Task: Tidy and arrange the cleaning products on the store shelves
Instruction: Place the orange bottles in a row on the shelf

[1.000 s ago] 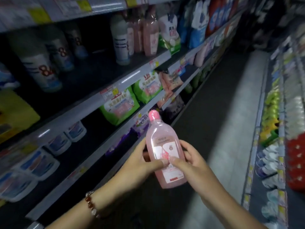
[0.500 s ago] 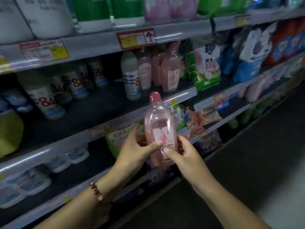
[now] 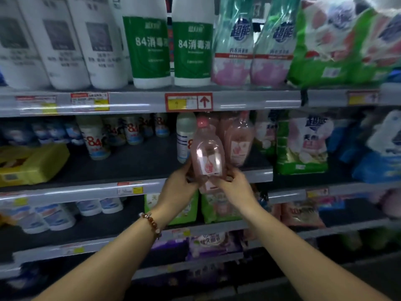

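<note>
- Item under handling: one pink bottle [image 3: 207, 156] with a pink cap, clear-walled, filled with pink liquid, label facing the camera.
- Position: held upright in front of the middle shelf [image 3: 134, 164], its base just over that shelf's front edge, directly before the matching pink bottles [image 3: 237, 142] standing further in on the shelf. Whether it touches them cannot be told.
- Left hand [image 3: 181, 181]: fingers curled round the bottle's lower left side, clamped on it.
- Right hand [image 3: 233, 183]: fingers pinch the bottle's lower right side and base, also clamped on it.
- A white bottle [image 3: 184, 137] stands just left of the pink row; a green-and-white bag [image 3: 301, 146] stands right of it.
- Handling judgement: full of liquid, so likely moderately heavy with the weight low. The smooth plastic wall probably gives a little under pressure and may be slippery.
- Recommended hold: the lower body on both flanks, as now, or one hand under the base; the cap is not a safe lifting point.
- Risk: crowding the row could topple the neighbours.
</note>
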`<move>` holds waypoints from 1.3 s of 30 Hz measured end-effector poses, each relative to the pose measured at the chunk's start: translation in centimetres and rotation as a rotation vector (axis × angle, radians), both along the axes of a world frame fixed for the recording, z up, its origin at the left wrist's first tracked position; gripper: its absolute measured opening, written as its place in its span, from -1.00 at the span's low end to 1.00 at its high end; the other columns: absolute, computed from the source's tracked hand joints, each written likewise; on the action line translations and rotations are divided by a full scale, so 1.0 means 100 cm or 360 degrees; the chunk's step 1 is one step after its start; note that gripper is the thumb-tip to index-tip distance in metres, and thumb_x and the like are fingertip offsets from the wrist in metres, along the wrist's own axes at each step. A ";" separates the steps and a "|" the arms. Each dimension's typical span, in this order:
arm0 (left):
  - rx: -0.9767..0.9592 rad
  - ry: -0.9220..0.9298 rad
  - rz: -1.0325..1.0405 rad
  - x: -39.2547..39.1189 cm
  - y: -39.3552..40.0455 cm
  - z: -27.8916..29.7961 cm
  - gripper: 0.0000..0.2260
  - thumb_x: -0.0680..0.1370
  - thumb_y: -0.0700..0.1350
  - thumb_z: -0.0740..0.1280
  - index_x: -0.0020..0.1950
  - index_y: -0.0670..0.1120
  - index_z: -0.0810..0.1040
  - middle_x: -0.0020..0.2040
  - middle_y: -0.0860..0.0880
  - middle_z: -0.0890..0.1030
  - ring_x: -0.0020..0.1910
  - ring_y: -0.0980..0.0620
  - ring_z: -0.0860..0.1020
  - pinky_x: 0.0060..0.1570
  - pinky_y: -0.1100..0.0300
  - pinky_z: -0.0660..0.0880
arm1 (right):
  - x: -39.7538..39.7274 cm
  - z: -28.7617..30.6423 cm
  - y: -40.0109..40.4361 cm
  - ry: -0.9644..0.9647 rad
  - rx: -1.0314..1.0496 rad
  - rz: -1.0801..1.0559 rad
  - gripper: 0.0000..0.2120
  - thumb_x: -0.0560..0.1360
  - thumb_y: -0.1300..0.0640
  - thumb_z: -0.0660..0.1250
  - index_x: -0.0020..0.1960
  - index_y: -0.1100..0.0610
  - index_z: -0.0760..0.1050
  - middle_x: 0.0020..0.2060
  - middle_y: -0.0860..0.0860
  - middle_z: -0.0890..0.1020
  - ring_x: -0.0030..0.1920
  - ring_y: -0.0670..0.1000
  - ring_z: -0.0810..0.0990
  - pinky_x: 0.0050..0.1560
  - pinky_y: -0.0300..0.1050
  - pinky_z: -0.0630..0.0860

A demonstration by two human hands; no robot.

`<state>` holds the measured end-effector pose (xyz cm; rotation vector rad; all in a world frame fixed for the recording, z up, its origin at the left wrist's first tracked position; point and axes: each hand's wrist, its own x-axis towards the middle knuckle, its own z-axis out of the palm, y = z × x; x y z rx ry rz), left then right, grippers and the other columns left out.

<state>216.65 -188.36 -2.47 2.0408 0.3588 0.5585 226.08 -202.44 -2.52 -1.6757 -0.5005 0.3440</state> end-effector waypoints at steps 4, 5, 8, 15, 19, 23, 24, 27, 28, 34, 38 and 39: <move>0.0000 -0.0177 -0.0033 0.028 0.004 0.010 -0.53 0.59 -0.09 0.43 0.43 0.25 0.39 0.09 0.36 0.60 0.00 0.52 0.55 -0.09 0.58 0.40 | 0.027 -0.003 0.013 -0.0175 -0.0007 -0.0030 -0.71 0.52 0.16 0.47 0.21 -0.03 0.58 0.05 -0.09 0.71 0.08 -0.09 0.67 0.12 -0.16 0.58; 0.0015 -0.0205 -0.0016 0.036 0.006 0.008 -0.53 0.59 -0.10 0.43 0.45 0.19 0.41 0.09 0.33 0.62 0.02 0.50 0.55 -0.07 0.56 0.41 | 0.033 -0.005 0.016 -0.0244 -0.0063 -0.0046 -0.70 0.52 0.14 0.46 0.23 -0.05 0.57 0.05 -0.09 0.70 0.10 -0.06 0.66 0.14 -0.11 0.58; 0.0137 -0.0219 0.0088 0.055 0.006 0.000 -0.56 0.60 -0.04 0.42 0.46 0.14 0.43 0.09 0.17 0.67 0.03 0.30 0.62 -0.09 0.44 0.48 | 0.044 -0.008 0.026 -0.0505 -0.0235 -0.0128 -0.64 0.54 0.09 0.45 0.31 0.03 0.52 0.08 -0.06 0.66 0.12 -0.02 0.63 0.13 -0.12 0.56; 0.0217 -0.0180 0.0345 0.078 0.011 -0.021 -0.53 0.64 -0.02 0.32 0.52 0.23 0.31 0.16 0.00 0.61 0.09 0.04 0.62 0.05 -0.01 0.62 | 0.048 -0.006 0.047 -0.0418 -0.0262 -0.0266 -0.63 0.50 0.16 0.44 0.27 0.09 0.45 0.16 0.04 0.58 0.18 0.09 0.59 0.21 0.07 0.56; 0.0238 -0.0215 0.0380 0.084 0.015 -0.025 -0.52 0.66 -0.10 0.30 0.53 0.21 0.31 0.18 0.01 0.62 0.13 0.03 0.62 0.10 -0.04 0.61 | 0.049 -0.004 0.058 -0.0246 -0.0174 -0.0197 -0.57 0.46 0.06 0.47 0.27 -0.04 0.43 0.10 -0.06 0.63 0.09 -0.03 0.64 0.14 0.03 0.62; 0.0231 -0.0248 0.0367 0.083 0.015 -0.024 -0.51 0.62 -0.10 0.38 0.52 0.16 0.36 0.25 0.08 0.63 0.18 0.14 0.60 0.14 0.12 0.60 | 0.054 -0.017 0.059 -0.0167 -0.0105 -0.0212 -0.52 0.39 0.07 0.45 0.28 -0.06 0.42 0.05 -0.10 0.66 0.04 -0.09 0.66 0.07 0.05 0.67; 0.0205 -0.0243 0.0371 0.083 0.016 -0.025 -0.52 0.61 -0.09 0.40 0.49 0.16 0.39 0.24 0.11 0.64 0.17 0.15 0.62 0.14 0.11 0.61 | 0.054 -0.018 0.058 -0.0181 -0.0120 -0.0215 -0.55 0.39 0.06 0.44 0.25 -0.06 0.43 0.03 -0.10 0.66 0.02 -0.09 0.66 0.07 0.06 0.67; 0.0074 -0.0224 0.0416 0.081 0.017 -0.025 -0.54 0.58 -0.08 0.45 0.46 0.08 0.45 0.23 0.08 0.67 0.18 0.10 0.64 0.17 0.06 0.61 | 0.054 -0.020 0.057 -0.0181 -0.0117 -0.0221 -0.57 0.39 0.05 0.45 0.22 -0.07 0.45 0.03 -0.10 0.66 0.03 -0.10 0.66 0.09 0.04 0.66; 0.0061 -0.0191 0.0427 0.079 0.017 -0.024 -0.55 0.58 -0.06 0.44 0.46 0.05 0.45 0.23 0.06 0.67 0.19 0.08 0.64 0.17 0.08 0.60 | 0.052 -0.017 0.055 -0.0185 -0.0123 -0.0203 -0.59 0.41 0.08 0.45 0.22 -0.05 0.45 0.04 -0.09 0.66 0.04 -0.09 0.66 0.10 0.02 0.65; 0.0448 0.0262 0.0195 0.047 0.015 -0.008 -0.47 0.65 0.05 0.30 0.58 0.24 0.19 0.43 0.02 0.54 0.31 -0.06 0.55 0.22 0.05 0.54 | 0.023 -0.003 0.028 -0.0728 -0.0554 -0.0052 -0.48 0.50 0.15 0.46 0.40 0.18 0.39 0.23 0.14 0.57 0.24 0.15 0.56 0.19 -0.03 0.53; 0.0936 0.0633 0.0274 -0.014 0.023 0.002 -0.40 0.65 0.14 0.24 0.65 0.14 0.08 0.66 0.01 0.14 0.59 -0.08 0.23 0.50 0.05 0.26 | -0.008 0.020 0.017 -0.1152 -0.1077 0.0384 -0.28 0.55 -0.01 0.37 0.61 0.04 0.15 0.58 0.05 0.24 0.58 0.11 0.16 0.56 0.02 0.17; 0.0998 0.0747 0.0312 -0.036 0.027 0.003 -0.38 0.65 0.18 0.22 0.66 0.12 0.07 0.68 0.01 0.06 0.62 -0.09 0.15 0.55 0.03 0.18 | -0.018 0.025 0.019 -0.1245 -0.1165 0.0518 -0.28 0.58 -0.04 0.33 0.63 0.02 0.09 0.61 0.03 0.16 0.61 0.09 0.07 0.57 -0.01 0.07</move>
